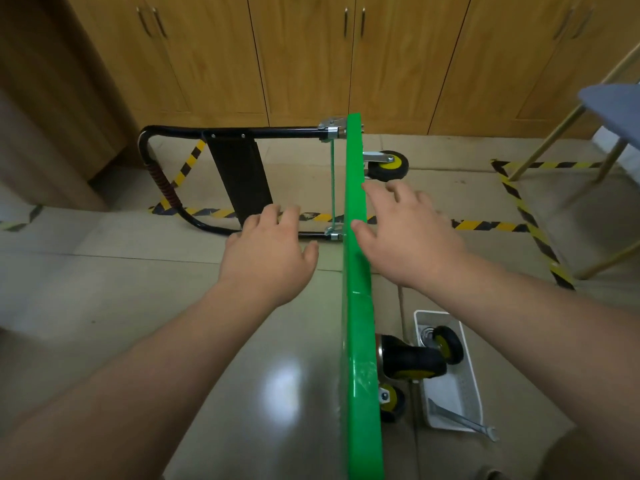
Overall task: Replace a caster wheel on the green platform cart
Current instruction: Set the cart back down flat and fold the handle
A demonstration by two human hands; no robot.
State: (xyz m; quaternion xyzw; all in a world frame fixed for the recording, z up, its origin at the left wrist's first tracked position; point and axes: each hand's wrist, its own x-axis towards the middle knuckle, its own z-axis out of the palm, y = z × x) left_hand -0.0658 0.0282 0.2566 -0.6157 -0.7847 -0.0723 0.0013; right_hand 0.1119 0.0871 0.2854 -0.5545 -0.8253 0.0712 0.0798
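**wrenchnoob:** so where was the cart in that shot? couldn't really make it out

**castorfan:** the green platform cart was tipped up on its long side. It ran as a green strip from upper centre of the frame down to the bottom edge. Its black handle lay folded out over the floor at centre left

**wrenchnoob:** and the hands?

**castorfan:** left hand was just left of the deck, over the handle's near bar, fingers loosely spread and holding nothing. Right hand was just right of the deck, fingers fanned wide, gripping nothing either. The thumb was over the green edge but I couldn't tell if it touched

**wrenchnoob:** wheels?

**castorfan:** all stuck out on the right side. The far caster was up near the handle hinge, black with yellow. Two more sat at lower right, a near caster and a low caster under it. Beside those a white tray on the floor held a spare wheel at its top end. A wrench lay across the tray's bottom corner, head poking over the rim. Yellow-black tape ran over the floor, and there was a stool at upper right
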